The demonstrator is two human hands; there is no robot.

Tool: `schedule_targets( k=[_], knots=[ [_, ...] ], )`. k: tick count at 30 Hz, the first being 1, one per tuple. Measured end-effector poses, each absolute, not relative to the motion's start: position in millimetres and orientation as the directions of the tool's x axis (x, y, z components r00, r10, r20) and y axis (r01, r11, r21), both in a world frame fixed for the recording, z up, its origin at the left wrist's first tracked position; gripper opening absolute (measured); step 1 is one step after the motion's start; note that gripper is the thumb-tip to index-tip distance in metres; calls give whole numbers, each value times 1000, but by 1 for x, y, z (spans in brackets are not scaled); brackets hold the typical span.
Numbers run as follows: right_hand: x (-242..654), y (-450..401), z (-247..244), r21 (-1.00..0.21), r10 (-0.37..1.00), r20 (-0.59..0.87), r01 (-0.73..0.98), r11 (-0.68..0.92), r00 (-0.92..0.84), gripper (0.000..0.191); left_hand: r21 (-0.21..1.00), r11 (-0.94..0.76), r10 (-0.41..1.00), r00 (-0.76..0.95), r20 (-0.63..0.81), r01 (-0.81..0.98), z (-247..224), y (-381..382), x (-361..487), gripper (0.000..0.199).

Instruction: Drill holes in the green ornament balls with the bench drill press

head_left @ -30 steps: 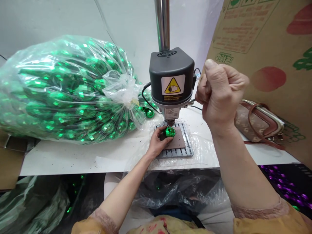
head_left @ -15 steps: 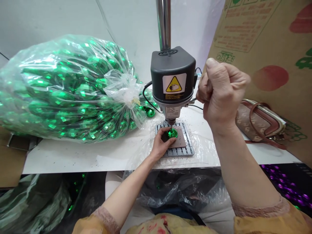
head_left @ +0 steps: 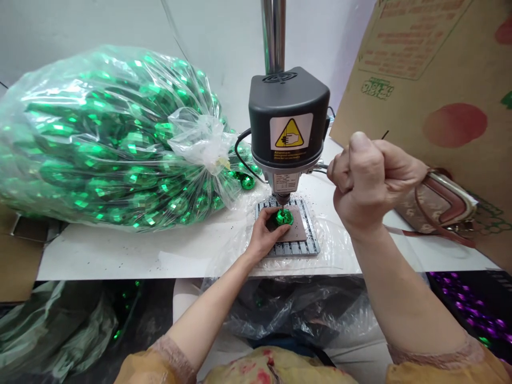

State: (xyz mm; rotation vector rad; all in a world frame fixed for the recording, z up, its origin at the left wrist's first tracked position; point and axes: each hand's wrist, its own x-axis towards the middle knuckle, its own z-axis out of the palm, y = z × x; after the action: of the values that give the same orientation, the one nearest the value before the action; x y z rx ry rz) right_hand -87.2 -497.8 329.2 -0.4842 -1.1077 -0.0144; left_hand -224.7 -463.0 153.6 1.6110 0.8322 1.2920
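looking down at a white table (head_left: 120,253). at the centre of the frame, pinching a shiny green ball (head_left: 285,217) in the left hand (head_left: 265,234) — clamped on it from the left, low over a brown pad (head_left: 296,233) and slotted metal base (head_left: 313,248). directly above, at upper centre, a black drill press (head_left: 288,114) with a yellow warning label (head_left: 290,133), its thin bit (head_left: 283,206) pointing down at the top of the ball. right of centre, gripping the lever (head_left: 321,167) in the right hand (head_left: 364,184), curled into a tight fist.

seemingly at the drilling step; cannot tell contact from gap at the tip. probably calling for a firm, still pinch — well clear of the bit — and an even pull on the lever.

across the left half, a tied clear bag (head_left: 104,149) of similar balls. at upper right, a printed cardboard box (head_left: 400,114); below it, a brown-trimmed handbag (head_left: 448,208).
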Motion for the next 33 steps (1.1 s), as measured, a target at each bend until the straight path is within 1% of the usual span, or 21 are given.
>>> schedule_targets(
  k=[5, 10, 14, 20, 23, 25, 30, 33],
  knots=[
    [-86, -498, 320, -353, 205, 870, 277, 893, 449, 55, 916, -399, 886, 243, 395, -36, 154, -463, -225, 47],
    [-87, -499, 316, -288, 157, 886, 254, 923, 436, 53, 912, -408, 881, 244, 405, -41, 155, -464, -225, 47],
    [-87, -497, 312, -267, 141, 884, 236, 934, 445, 54, 916, -399, 883, 250, 397, -43, 155, -464, -225, 47],
    [-85, -494, 300, -241, 74, 885, 316, 917, 460, 56, 916, -397, 884, 248, 397, -54, 153, -464, -225, 47],
    [-84, -493, 297, -222, 54, 879, 308, 925, 473, 55, 917, -396, 885, 245, 395, -49, 153, -464, -225, 47],
    [-84, -493, 296, -180, 31, 888, 284, 942, 460, 53, 917, -395, 886, 243, 394, -48, 153, -464, -225, 47],
    [-79, -488, 292, -44, -41, 931, 223, 974, 362, 48, 913, -404, 883, 242, 403, -49, 153, -463, -225, 48],
    [-78, -488, 286, -6, -71, 944, 232, 973, 322, 47, 919, -391, 888, 242, 392, -51, 152, -463, -225, 49]
  ],
)
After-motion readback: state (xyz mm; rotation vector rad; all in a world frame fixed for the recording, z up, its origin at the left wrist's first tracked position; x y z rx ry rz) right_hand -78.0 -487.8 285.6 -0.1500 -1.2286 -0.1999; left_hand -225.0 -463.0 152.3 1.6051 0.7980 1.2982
